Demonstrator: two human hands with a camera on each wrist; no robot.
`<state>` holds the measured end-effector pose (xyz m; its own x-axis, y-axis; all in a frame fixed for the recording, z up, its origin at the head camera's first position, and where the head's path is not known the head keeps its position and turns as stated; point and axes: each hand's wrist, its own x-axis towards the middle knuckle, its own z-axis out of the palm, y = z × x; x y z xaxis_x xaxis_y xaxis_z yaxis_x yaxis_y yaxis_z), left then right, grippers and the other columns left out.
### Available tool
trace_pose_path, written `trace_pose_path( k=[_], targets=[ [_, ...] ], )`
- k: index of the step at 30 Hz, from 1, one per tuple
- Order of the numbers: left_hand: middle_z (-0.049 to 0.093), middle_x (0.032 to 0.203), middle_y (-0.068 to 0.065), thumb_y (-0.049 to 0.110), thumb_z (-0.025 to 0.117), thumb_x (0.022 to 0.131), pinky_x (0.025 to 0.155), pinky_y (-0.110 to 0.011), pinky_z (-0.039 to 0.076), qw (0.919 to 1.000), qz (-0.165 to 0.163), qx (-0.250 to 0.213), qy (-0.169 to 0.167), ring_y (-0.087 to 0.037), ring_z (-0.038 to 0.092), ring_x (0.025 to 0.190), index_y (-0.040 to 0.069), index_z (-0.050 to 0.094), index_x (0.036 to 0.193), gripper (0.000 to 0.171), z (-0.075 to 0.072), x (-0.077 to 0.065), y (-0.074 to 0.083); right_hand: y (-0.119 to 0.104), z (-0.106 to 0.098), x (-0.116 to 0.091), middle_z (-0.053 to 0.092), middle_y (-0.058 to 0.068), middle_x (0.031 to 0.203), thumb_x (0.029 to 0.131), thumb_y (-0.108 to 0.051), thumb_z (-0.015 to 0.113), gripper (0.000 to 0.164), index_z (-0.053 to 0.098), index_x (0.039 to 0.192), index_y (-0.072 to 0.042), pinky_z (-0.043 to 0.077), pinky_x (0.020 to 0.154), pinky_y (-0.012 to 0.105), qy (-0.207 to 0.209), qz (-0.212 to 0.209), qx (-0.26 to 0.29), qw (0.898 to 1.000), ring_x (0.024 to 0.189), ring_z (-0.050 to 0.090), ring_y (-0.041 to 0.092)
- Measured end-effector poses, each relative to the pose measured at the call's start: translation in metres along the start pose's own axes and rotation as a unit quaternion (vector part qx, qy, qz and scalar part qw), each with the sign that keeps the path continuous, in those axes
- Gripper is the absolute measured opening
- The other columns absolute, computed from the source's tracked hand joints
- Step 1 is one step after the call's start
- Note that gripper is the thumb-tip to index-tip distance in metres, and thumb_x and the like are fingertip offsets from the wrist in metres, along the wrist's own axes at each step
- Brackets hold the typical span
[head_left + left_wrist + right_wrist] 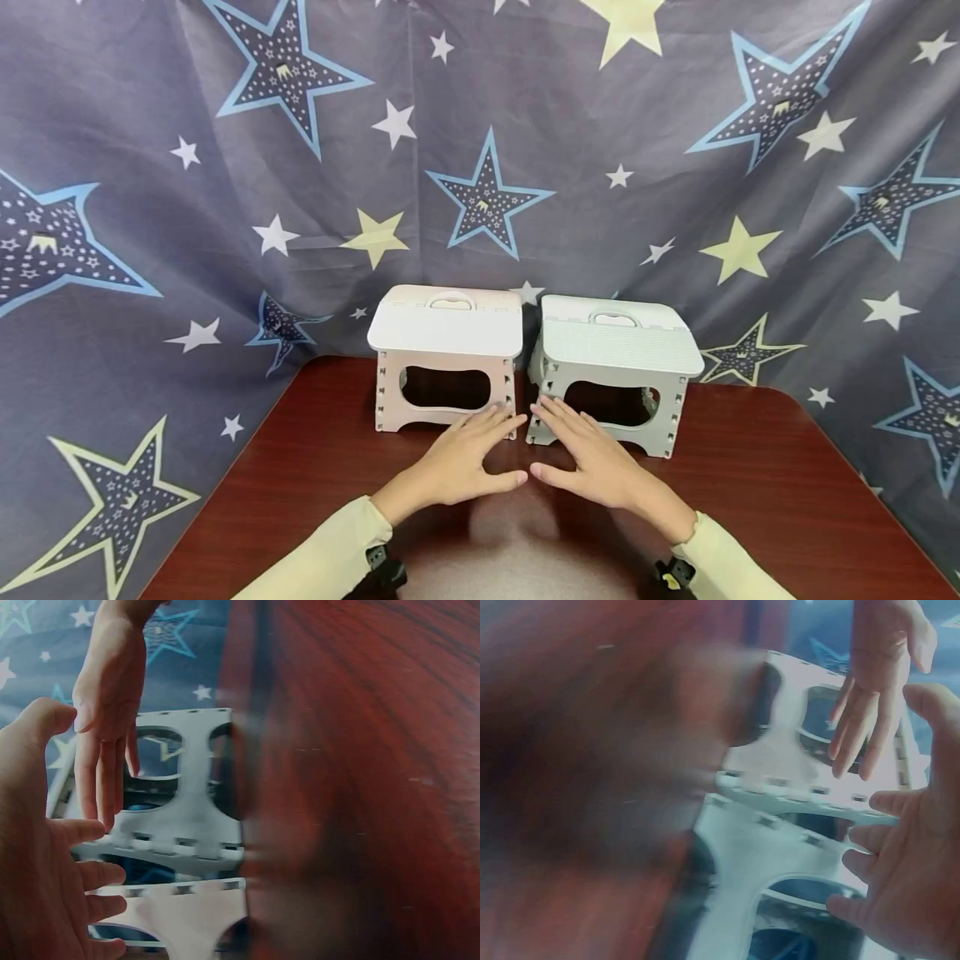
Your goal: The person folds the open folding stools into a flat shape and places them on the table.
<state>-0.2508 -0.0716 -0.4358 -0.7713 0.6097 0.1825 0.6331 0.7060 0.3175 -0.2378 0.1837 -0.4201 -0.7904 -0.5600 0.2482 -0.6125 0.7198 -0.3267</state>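
Pink stool [446,331] beyond our left hand [467,462], grey-green stool [621,345] beyond our right hand [591,467]

We see both empty, fingers extended; the stools stand on the table [757,467], long sides crosswise.

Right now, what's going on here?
A person holds both hands out over the table, fingers spread, gripping nothing. The left hand is in front of the pale pink stool, the right hand in front of the pale green one. Both stools stand unfolded, side by side.

Two stools [446,332] block ahead, a slim gap between.
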Motion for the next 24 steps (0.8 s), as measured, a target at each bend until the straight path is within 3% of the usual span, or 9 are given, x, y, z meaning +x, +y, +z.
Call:
trace_pose_path(
  k=[6, 11, 15, 19, 24],
  targets=[
    [0.039, 0.163, -0.003, 0.061, 0.059, 0.093, 0.125, -0.055, 0.026, 0.9956, 0.03, -0.04, 0.079, -0.027, 0.031, 0.154, 0.024, 0.039, 0.158, 0.077, -0.022, 0.0, 0.005, -0.013, -0.02, 0.01, 0.021, 0.001, 0.17, 0.098, -0.055, 0.06, 0.078, 0.024, 0.162, -0.031, 0.03, 0.12, 0.063, 0.029, 0.013, 0.073, 0.997, 0.156, 0.023, 0.03],
    [0.049, 0.156, 0.0, 0.047, 0.066, 0.093, 0.119, -0.055, 0.036, 0.9807, 0.058, -0.08, 0.168, -0.028, 0.042, 0.148, 0.021, 0.047, 0.153, 0.068, -0.04, 0.0, 0.002, -0.022, -0.028, 0.021, 0.018, -0.007, 0.17, 0.101, -0.052, 0.057, 0.075, 0.015, 0.162, -0.04, 0.031, 0.12, 0.06, 0.04, 0.027, 0.137, 0.989, 0.156, 0.023, 0.024],
    [0.055, 0.152, -0.001, 0.034, 0.068, 0.093, 0.117, -0.054, 0.04, 0.9625, 0.077, -0.103, 0.239, -0.028, 0.046, 0.145, 0.019, 0.051, 0.15, 0.061, -0.053, 0.001, -0.005, -0.029, -0.029, 0.033, 0.014, -0.007, 0.171, 0.103, -0.05, 0.054, 0.074, 0.01, 0.162, -0.039, 0.027, 0.122, 0.062, 0.048, 0.04, 0.187, 0.98, 0.157, 0.021, 0.026],
    [0.057, 0.149, -0.007, 0.022, 0.068, 0.092, 0.118, -0.048, 0.04, 0.939, 0.091, -0.123, 0.308, -0.03, 0.049, 0.142, 0.014, 0.053, 0.148, 0.058, -0.064, 0.001, -0.015, -0.033, -0.029, 0.046, 0.009, -0.003, 0.172, 0.105, -0.049, 0.05, 0.075, 0.006, 0.164, -0.034, 0.022, 0.123, 0.064, 0.057, 0.055, 0.228, 0.971, 0.158, 0.016, 0.029],
    [0.056, 0.149, -0.01, 0.017, 0.066, 0.091, 0.122, -0.045, 0.035, 0.915, 0.074, -0.158, 0.364, -0.033, 0.047, 0.144, 0.011, 0.053, 0.147, 0.058, -0.081, 0.0, -0.028, -0.033, -0.027, 0.063, -0.001, -0.004, 0.172, 0.107, -0.048, 0.046, 0.077, -0.002, 0.164, -0.028, 0.015, 0.127, 0.058, 0.057, 0.06, 0.279, 0.957, 0.159, 0.003, 0.024]
  ],
)
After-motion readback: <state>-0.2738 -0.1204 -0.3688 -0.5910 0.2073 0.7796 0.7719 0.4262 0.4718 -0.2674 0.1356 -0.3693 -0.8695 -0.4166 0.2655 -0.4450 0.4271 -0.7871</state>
